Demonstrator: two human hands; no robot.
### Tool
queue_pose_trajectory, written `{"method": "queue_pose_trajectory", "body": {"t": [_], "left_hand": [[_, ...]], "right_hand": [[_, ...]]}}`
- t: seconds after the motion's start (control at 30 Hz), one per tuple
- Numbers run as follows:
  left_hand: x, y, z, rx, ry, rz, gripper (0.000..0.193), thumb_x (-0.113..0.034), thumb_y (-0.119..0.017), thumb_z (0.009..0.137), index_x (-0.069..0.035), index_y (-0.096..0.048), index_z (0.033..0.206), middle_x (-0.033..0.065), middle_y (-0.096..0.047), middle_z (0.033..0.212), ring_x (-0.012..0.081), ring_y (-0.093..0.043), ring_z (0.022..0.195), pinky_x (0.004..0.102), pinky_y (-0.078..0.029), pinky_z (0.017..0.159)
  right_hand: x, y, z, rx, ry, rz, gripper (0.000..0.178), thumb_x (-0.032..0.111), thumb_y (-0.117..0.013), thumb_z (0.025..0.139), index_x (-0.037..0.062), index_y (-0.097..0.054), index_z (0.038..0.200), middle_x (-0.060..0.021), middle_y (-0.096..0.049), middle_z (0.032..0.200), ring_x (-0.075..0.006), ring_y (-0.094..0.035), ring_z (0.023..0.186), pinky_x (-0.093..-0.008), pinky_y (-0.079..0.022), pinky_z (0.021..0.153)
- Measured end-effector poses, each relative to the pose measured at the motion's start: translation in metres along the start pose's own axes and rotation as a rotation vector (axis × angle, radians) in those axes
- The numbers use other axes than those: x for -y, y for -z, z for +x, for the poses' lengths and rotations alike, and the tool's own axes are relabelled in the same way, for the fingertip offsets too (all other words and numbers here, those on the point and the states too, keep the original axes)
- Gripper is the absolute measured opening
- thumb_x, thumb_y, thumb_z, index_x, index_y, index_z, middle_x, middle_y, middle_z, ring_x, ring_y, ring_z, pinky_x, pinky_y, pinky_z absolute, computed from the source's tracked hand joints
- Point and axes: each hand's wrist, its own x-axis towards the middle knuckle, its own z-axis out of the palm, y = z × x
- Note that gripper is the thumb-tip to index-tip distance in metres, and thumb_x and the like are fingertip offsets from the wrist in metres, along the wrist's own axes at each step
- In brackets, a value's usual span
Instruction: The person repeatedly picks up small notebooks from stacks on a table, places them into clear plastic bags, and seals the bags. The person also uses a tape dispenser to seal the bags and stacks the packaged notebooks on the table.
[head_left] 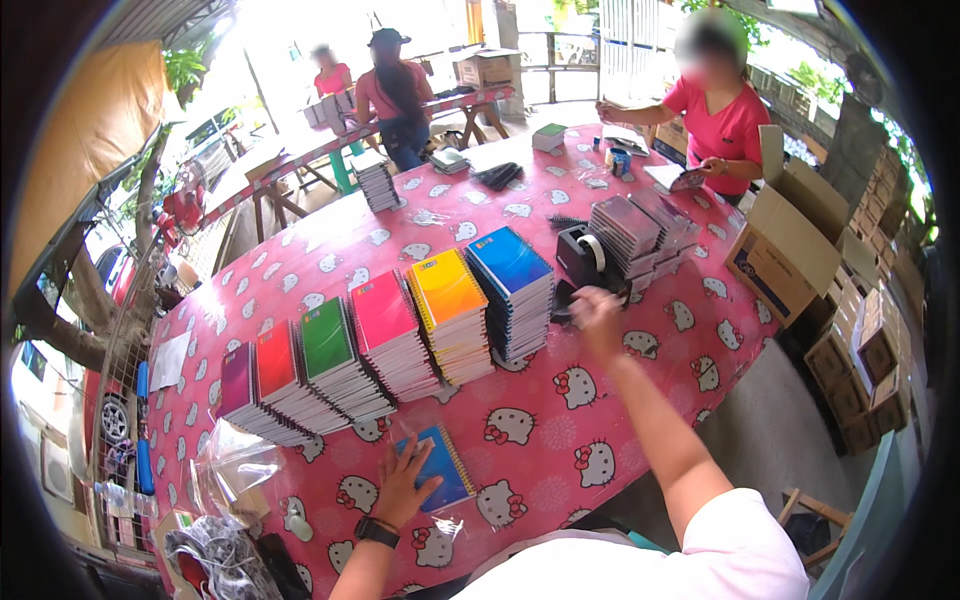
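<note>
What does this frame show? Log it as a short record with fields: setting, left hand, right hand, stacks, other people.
setting: long table under a pink patterned cloth, outdoors
left hand: left hand flat on a blue notebook lying near the table edge
right hand: right hand reaching to the black tape dispenser
stacks: row of notebook stacks, purple to blue
other people: person in pink shirt across the table; two more at a far table

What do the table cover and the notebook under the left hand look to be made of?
The table cover looks like glossy plastic or oilcloth: it shows sheen and a printed cartoon pattern. The blue notebook under the left hand looks like paper with a shiny card cover and a wire spiral, apparently in clear wrap.
</note>
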Motion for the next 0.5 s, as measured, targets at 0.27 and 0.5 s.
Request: {"method": "queue_pose_trajectory", "body": {"t": [0.27, 0.5], "left_hand": [[-0.001, -0.003, 0.012, -0.024, -0.113, 0.042, 0.065, -0.054, -0.053, 0.085, -0.028, -0.035, 0.141, 0.0027, -0.02, 0.152, 0.0447, -0.013, 0.137, 0.0625, -0.017, 0.105], [0.0, -0.004, 0.003, -0.019, -0.056, 0.074, 0.066, -0.053, -0.053, 0.085, -0.028, -0.033, 0.142, 0.0029, -0.021, 0.152, 0.0452, -0.016, 0.136, 0.0614, -0.018, 0.106]], "right_hand": [[-0.133, 0.037, 0.093, 0.107, -0.733, -0.441, 0.044, 0.05, -0.065, 0.077, 0.0083, -0.07, 0.091, -0.0184, -0.063, 0.107, -0.0334, -0.055, 0.106, -0.0484, -0.042, 0.088], [-0.137, 0.06, 0.044, -0.203, -0.129, 0.0, 0.017, 0.018, -0.066, 0.084, 0.002, -0.066, 0.079, -0.0068, -0.063, 0.068, -0.0137, -0.054, 0.051, -0.03, -0.042, 0.052]]}}
